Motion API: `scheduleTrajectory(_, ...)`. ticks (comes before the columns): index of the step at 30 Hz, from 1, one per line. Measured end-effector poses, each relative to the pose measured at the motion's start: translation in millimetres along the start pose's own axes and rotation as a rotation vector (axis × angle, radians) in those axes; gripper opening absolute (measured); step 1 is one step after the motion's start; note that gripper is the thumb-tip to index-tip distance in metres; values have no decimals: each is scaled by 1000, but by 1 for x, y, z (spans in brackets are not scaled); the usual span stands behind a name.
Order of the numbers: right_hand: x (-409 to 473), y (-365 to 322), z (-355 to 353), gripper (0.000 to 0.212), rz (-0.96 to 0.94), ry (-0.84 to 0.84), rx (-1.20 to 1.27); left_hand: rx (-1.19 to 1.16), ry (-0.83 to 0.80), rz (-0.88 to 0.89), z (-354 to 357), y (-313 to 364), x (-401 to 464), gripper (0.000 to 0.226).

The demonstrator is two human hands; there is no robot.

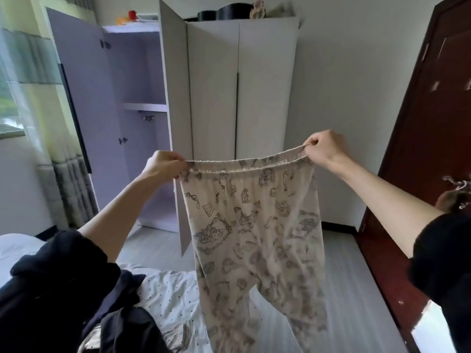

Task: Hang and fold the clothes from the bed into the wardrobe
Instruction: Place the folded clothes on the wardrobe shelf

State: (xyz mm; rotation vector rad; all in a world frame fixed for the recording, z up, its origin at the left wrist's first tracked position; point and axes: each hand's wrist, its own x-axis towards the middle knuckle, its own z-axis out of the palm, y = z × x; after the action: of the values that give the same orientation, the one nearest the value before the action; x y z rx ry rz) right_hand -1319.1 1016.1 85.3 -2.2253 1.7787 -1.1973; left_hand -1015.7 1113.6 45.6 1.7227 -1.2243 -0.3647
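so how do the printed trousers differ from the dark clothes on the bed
The printed trousers are pale with drawn figures; the dark clothes are plain and near black. The trousers hang spread by the waistband from both hands, while the dark clothes lie crumpled on the bed. Neither is in the wardrobe.

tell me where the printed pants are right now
In the head view the printed pants hang mid-frame, stretched by the waistband between the left hand and right hand, in front of the wardrobe and above the bed's foot end.
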Motion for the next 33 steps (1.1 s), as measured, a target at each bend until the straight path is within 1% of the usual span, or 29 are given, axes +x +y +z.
scheduleTrajectory(2,0,9,10,15,56,32,33,6,-34,-7,10,-9,6,16)
scheduleTrajectory(5,-2,21,26,7,128,91,101,-28,-26,-51,25,-25,14,18)
scheduleTrajectory(7,-5,29,44,7,179,72,108,-47,-15,-92,37,-38,22,19)
scheduleTrajectory(9,-4,37,62,12,235,45,100,-107,-20,-171,52,-52,31,21)
scheduleTrajectory(11,3,45,81,15,305,11,116,-194,-66,-276,71,-67,45,23)
scheduleTrajectory(13,15,53,101,13,367,-32,175,-253,-126,-372,91,-81,60,20)
scheduleTrajectory(17,45,74,148,17,431,-79,187,-327,-186,-440,127,-96,96,11)
scheduleTrajectory(22,119,99,206,23,473,-75,282,-409,-137,-411,173,-95,187,11)
scheduleTrajectory(24,158,107,223,23,487,-16,344,-460,-94,-380,192,-86,231,13)
scheduleTrajectory(29,226,104,230,19,448,150,425,-591,-4,-260,209,-56,305,16)
scheduleTrajectory(33,257,81,213,21,359,282,442,-698,51,-150,196,-24,334,16)
